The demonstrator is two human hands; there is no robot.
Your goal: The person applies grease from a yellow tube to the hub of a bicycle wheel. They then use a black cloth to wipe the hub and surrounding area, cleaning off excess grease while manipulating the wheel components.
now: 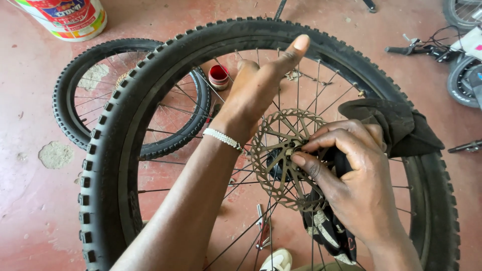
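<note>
A large bicycle wheel [108,130] with a knobby black tyre stands upright in front of me, its spokes filling the middle of the view. A round metal brake disc [273,178] is fixed at its hub. My left hand [258,88] reaches through the spokes from the near side, thumb up, fingers hidden behind the spokes. My right hand [351,170] pinches the hub centre of the disc with thumb and fingers. A black cloth [399,125] is draped over the tyre beside my right hand and hangs down below the hub.
A smaller wheel [70,100] lies flat on the red concrete floor [35,200] behind the large one. A small red tin [219,76] sits by it. A paint bucket [68,17] stands top left. Bicycle parts [467,65] lie top right. A tool [262,228] lies below.
</note>
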